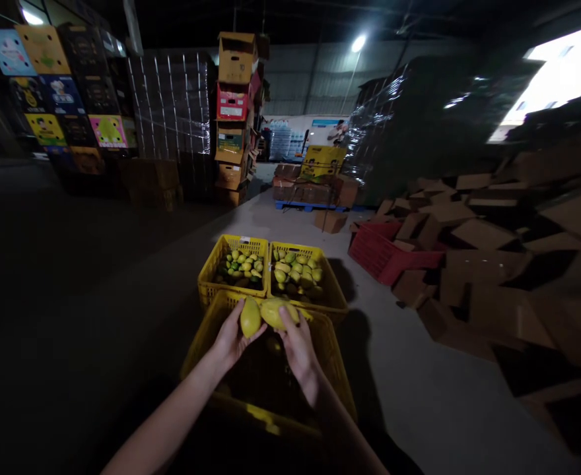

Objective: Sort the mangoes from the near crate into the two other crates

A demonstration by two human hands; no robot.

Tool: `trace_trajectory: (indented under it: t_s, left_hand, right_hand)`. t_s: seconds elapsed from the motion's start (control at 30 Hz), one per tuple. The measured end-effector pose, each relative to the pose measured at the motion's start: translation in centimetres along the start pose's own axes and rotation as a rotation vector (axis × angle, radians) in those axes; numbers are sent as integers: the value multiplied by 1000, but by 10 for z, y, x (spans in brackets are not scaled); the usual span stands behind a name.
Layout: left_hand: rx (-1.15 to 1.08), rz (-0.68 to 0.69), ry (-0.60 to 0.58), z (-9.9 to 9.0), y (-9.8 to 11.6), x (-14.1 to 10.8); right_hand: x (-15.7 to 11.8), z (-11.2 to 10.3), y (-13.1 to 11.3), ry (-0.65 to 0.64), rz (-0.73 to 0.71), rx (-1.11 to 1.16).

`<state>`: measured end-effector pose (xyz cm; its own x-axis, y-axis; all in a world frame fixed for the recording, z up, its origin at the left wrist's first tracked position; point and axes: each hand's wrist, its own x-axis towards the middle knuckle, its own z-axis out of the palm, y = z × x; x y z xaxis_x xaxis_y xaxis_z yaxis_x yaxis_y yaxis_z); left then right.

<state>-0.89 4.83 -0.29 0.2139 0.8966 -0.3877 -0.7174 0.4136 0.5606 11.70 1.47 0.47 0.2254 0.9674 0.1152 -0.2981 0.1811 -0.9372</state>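
Two yellow mangoes are held side by side above the near yellow crate [196, 349]. My left hand [231, 336] is wrapped round one mango [251, 317], which stands upright on my fingers. In my right hand [296, 340] lies the other mango [274, 313], on its side with my fingers over its right end. The near crate is in deep shadow, and a dim roundish thing shows inside it. Beyond it stand two more yellow crates: the left crate [206, 272] has small yellow and green fruit, the right crate [335, 290] larger yellow mangoes.
A red crate [377, 254] and a heap of flattened cardboard boxes [488, 277] lie at the right. Stacked cartons [234, 102] and wrapped pallets [171, 112] stand behind. A blue pallet [310, 206] carries boxes; a person [337, 134] is in the far background.
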Motion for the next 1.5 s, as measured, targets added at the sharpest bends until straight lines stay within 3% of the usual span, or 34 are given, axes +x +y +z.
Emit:
trace_trajectory:
  t_s: [0.1,0.2,0.3,0.4,0.57,0.73,0.87,1.1,1.27,1.37,1.5]
  left_hand:
    - [-15,52,35,-1,-1,1]
    - [30,114,37,-4,2,3]
    - [127,276,-51,-7,3,5]
    - [310,405,-125,-10,3,5]
    - [697,446,-148,-8,2,5]
    - [958,960,-204,-7,3,5]
    - [1066,1104,-267,-6,3,0]
    - [1064,1128,-285,-8,-1,0]
    - [969,1056,-302,-8,1,3]
    - [773,887,-300,-5,2,3]
    - [422,480,-269,1,6,-4]
  right_hand:
    - [4,1,6,-59,56,53]
    - [8,-4,15,-115,-4,-170]
    - [10,-10,23,-169,-25,-331]
    - [12,-16,22,-174,-22,-366]
    - [21,-30,9,-153,-134,-493]
    - [30,-43,10,-9,-359,-619]
    - [33,-47,14,22,-477,-623]
    - [31,-45,12,-26,-502,-566]
    - [29,-43,7,-25,-491,-524]
    - [25,-39,-4,10,-418,-490]
    - [19,-31,-18,-30,-166,-269]
